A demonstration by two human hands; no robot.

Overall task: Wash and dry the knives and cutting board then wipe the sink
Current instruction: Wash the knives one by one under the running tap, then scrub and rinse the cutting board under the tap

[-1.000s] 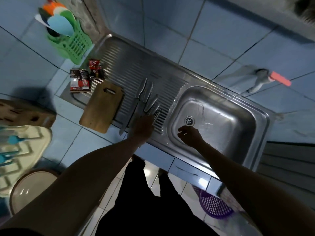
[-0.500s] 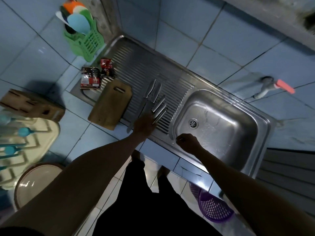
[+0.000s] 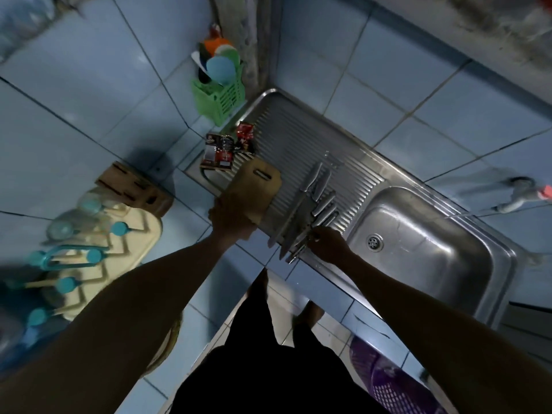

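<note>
A wooden cutting board (image 3: 254, 192) lies on the ribbed steel drainboard (image 3: 298, 144) to the left of the sink basin (image 3: 433, 234), its near end reaching the counter's front edge, and a row of steel knives (image 3: 310, 210) lies just beside it, between board and basin, handles toward the wall and blades pointing at the person. A second ago the left hand (image 3: 230, 222) rested on the knives; it has since moved left to the board's near corner and now grips it, fingers seemingly curled over the edge, though dim light makes the exact hold hard to read. The right hand (image 3: 327, 245), which hovered over the basin near the drain (image 3: 374, 242), has crossed to the near ends of the knives and touches them; whether its fingers pinch a blade or only rest there cannot be told, since the hand shows mostly as a dark back. This suggests the work is at its very start: board and knives are being gathered for washing, and the basin looks unused. The tap (image 3: 525, 192) on the tiled wall to the right is partly cut off by the frame edge. On the left a knife block (image 3: 134, 189) and a drying rack (image 3: 98, 249) are blurred, a green utensil basket (image 3: 219, 100) hangs at the wall corner, and small dark packets (image 3: 221, 153) sit at the far end of the drainboard; their labels are unreadable
</note>
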